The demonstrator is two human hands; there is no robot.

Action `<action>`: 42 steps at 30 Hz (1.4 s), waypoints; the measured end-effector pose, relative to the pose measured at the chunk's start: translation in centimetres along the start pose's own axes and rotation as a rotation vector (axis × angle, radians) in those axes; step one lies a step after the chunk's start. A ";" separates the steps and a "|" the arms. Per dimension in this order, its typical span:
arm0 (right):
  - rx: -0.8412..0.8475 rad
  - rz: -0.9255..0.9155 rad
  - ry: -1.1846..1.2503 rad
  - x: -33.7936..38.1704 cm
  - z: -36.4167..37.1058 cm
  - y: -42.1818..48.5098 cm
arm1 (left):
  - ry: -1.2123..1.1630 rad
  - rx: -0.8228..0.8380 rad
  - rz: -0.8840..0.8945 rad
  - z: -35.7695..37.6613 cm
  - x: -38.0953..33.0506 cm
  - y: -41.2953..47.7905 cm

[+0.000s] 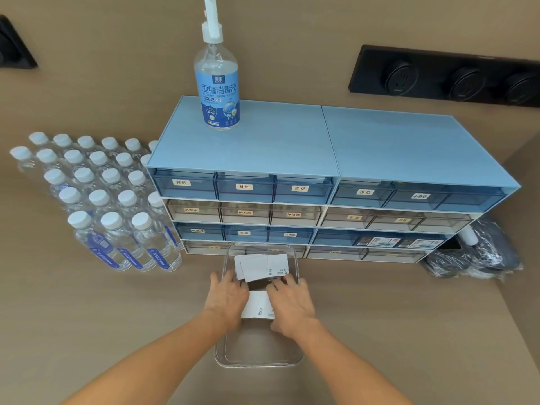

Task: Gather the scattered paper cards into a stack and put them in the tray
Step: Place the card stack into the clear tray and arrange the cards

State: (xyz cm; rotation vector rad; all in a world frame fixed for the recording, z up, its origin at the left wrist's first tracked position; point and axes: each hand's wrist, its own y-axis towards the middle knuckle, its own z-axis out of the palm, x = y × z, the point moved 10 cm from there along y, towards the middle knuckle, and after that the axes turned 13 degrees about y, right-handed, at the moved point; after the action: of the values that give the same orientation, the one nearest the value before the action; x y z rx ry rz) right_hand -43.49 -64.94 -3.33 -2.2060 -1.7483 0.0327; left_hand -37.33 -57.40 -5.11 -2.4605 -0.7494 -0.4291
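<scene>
The brown counter (87, 317) is carrying water bottles (111, 206), a blue drawer cabinet (321, 200), a clear tray (257, 365) and a plastic-wrapped dark bundle (479, 255).

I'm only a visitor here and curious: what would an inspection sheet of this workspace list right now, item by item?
Surface: tan matte counter.
Job's things: clear plastic tray on the counter; fanned white paper cards lie at its far end; small white card stack over its middle.
Clutter: capped clear water bottles in rows on the left; black plastic-wrapped bundle on the right.
Hands: left hand and right hand grip the small white card stack from either side.
Cables: nothing seen.
Surroundings: blue-and-white drawer cabinet with a clear disinfectant spray bottle on top; black wall socket strip.
</scene>
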 end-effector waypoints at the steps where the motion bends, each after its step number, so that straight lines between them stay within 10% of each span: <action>1: 0.002 0.000 0.009 0.0 -0.1 0.0 | 0.001 0.011 0.006 0.0 0.0 0.0; 11: 0.041 0.045 0.265 -1.0 -2.2 -0.3 | -0.333 0.279 0.046 -1.1 2.3 0.1; 18: -0.208 0.202 0.807 -3.2 -7.4 1.1 | -0.772 0.161 -0.219 -4.6 8.6 1.2; 28: 0.026 0.700 1.344 -3.4 -4.4 3.5 | -1.822 0.518 -0.517 -1.3 5.0 -0.1; 42: -0.014 0.801 1.410 -4.4 -2.5 4.0 | -1.960 0.460 -0.622 0.7 4.5 2.7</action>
State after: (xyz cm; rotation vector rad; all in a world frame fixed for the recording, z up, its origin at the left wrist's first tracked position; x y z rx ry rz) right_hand -40.23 -70.51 -2.80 -1.8475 -0.1049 -1.0331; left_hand -32.02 -57.02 -4.74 -1.4019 -1.8833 1.9702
